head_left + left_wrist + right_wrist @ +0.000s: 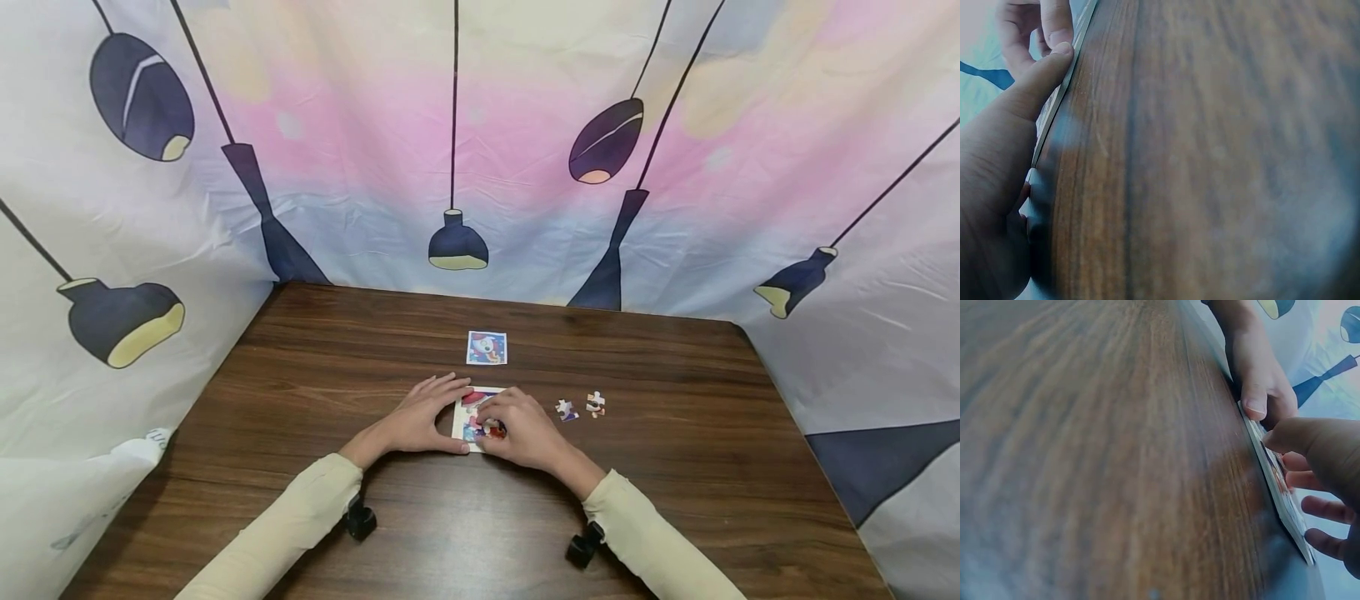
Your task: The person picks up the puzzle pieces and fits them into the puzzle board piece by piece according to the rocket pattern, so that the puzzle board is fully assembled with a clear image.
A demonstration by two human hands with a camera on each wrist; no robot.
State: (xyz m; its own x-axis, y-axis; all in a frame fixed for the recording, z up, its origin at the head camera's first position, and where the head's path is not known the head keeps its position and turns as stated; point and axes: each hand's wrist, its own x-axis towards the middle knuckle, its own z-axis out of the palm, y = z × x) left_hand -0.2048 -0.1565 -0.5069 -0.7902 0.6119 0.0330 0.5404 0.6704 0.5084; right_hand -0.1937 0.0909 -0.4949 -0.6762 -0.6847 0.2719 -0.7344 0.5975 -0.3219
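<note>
The left hand [420, 418] spread its fingers along the jigsaw tray [458, 421], likely steadying it beneath the right hand [522, 427], whose bent fingers' grip I couldn't tell.

Jigsaw puzzle [469, 419], white-bordered, brightly coloured, lying flat and partly covered between left hand [420, 419] and right hand [525, 429]; two loose multicoloured pieces, first piece [566, 409] and second piece [596, 405], lie to its right.

Wooden table [472, 533], puzzle [469, 428], card [487, 348], pieces [566, 409]
</note>
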